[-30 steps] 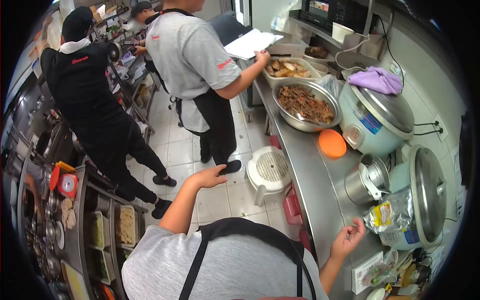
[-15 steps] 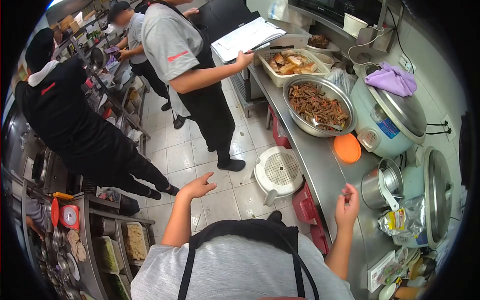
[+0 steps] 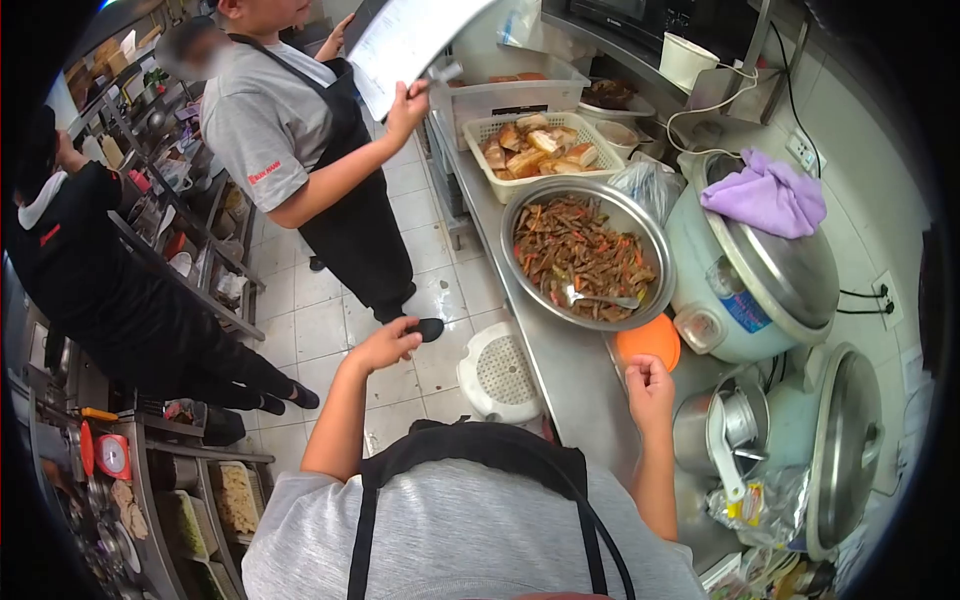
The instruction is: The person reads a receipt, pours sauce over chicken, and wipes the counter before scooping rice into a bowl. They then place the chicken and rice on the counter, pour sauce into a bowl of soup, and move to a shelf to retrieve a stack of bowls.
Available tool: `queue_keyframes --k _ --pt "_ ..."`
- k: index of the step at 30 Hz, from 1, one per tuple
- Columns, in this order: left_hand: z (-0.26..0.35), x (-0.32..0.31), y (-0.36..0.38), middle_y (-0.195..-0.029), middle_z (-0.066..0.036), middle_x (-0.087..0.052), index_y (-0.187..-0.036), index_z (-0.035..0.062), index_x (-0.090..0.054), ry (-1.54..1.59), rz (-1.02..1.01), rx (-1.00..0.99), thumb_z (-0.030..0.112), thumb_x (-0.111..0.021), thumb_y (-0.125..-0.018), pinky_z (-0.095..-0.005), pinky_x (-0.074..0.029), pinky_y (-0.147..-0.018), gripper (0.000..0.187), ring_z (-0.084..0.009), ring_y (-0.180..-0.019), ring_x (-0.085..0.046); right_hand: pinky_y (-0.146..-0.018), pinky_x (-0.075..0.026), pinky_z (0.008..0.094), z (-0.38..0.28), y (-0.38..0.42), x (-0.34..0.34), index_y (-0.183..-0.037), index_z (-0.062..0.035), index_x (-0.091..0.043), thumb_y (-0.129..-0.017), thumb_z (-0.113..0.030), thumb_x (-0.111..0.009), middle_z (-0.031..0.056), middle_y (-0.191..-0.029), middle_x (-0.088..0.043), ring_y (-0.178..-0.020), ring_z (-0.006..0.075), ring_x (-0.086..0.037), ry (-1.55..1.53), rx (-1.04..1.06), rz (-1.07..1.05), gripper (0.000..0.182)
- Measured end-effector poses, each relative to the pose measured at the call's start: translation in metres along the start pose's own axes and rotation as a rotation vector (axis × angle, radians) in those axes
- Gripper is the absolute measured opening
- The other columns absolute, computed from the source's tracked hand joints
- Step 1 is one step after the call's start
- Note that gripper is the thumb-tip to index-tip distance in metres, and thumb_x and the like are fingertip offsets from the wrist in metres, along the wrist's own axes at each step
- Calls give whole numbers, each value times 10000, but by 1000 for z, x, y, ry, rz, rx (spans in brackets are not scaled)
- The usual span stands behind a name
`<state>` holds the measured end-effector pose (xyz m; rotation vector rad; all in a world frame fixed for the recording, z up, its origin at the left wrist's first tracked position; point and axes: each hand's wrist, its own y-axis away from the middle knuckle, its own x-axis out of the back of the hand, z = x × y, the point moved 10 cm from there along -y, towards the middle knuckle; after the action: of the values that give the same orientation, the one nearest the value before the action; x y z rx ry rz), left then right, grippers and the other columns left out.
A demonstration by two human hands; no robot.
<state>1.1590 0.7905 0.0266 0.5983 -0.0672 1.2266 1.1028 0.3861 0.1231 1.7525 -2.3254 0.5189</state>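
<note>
My left hand (image 3: 388, 345) hangs over the tiled floor, nothing in it, its fingers loosely stretched and apart. Above the steel counter (image 3: 590, 385), my right hand (image 3: 650, 390) has its fingers curled in, with nothing showing between them. Its fingertips overlap the lower edge of an orange round lid (image 3: 648, 340). Just beyond the lid stands a large metal bowl (image 3: 512, 240) of cooked meat strips (image 3: 580, 240), with a spoon (image 3: 605, 298) resting in it. To the right of this hand is a metal pot (image 3: 690, 425) with a white-handled utensil (image 3: 727, 450).
A basket (image 3: 478, 130) of roasted meat pieces sits behind the bowl. Two large cookers (image 3: 740, 290) line the wall, one topped by a purple cloth (image 3: 765, 195). A white stool (image 3: 500, 370) stands by the counter. A person (image 3: 330, 150) holds papers (image 3: 400, 50); another (image 3: 130, 270) stands left.
My view has moved forward along the counter, bringing the bowl closer. My right hand has come beside the orange lid, its fingers more curled. The person ahead has lifted the papers.
</note>
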Motion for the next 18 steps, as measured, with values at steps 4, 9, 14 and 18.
queue_keyframes --k 4,9,14,18 --pt "49 6 -51 -849 -68 -553 -1192 56 -378 193 31 -33 274 -481 -820 -225 -419 -548 443 -106 -644 -530 -575 -382 176 -34 -51 8 -876 1 -525 -767 -66 -539 -14 -705 -502 -620 36 -436 -29 146 -18 129" --pt "107 30 -115 -879 -65 -540 -1196 76 -373 430 46 -89 289 -406 -861 -226 -411 -567 398 -113 -672 -528 -581 -367 161 -73 -98 14 -884 2 -521 -780 -44 -524 -27 -717 -495 -630 27 -425 -168 170 -38 114" --pt "135 63 -195 -866 -69 -534 -1123 91 -379 655 74 -100 286 -428 -850 -243 -419 -565 338 -139 -666 -543 -574 -362 158 -62 -150 -1 -892 3 -517 -778 -30 -521 -34 -709 -485 -624 25 -419 -201 81 -81 119" --pt "128 75 -290 -852 -80 -534 -1058 101 -399 670 26 26 310 -440 -844 -245 -449 -510 302 -171 -675 -554 -541 -397 173 -50 -208 -45 -911 -17 -519 -805 -102 -492 -5 -714 -517 -624 60 -491 -244 -220 -156 139"
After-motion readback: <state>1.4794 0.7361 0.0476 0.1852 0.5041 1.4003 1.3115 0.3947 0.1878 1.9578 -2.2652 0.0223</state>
